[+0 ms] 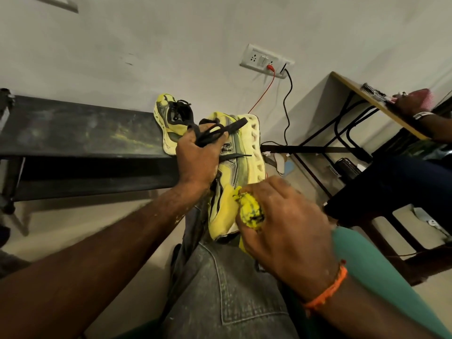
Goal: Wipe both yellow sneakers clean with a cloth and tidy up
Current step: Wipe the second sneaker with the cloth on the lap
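One yellow sneaker (241,152) lies on its side over my lap, its chunky pale sole turned right. My left hand (198,155) grips its upper together with the black laces. My right hand (281,216) holds a bunched yellow cloth (252,211) with dark marks, pressed against the sneaker's toe end. The second yellow sneaker (167,123) with black laces rests on the right end of a dark bench (80,133) behind my left hand.
A wall socket (265,61) holds a red and a black cable that hang down behind the sneakers. At the right stands a wooden desk (374,101) on black legs, with another person's hand (411,105) on it. Grey jeans (234,289) cover my lap.
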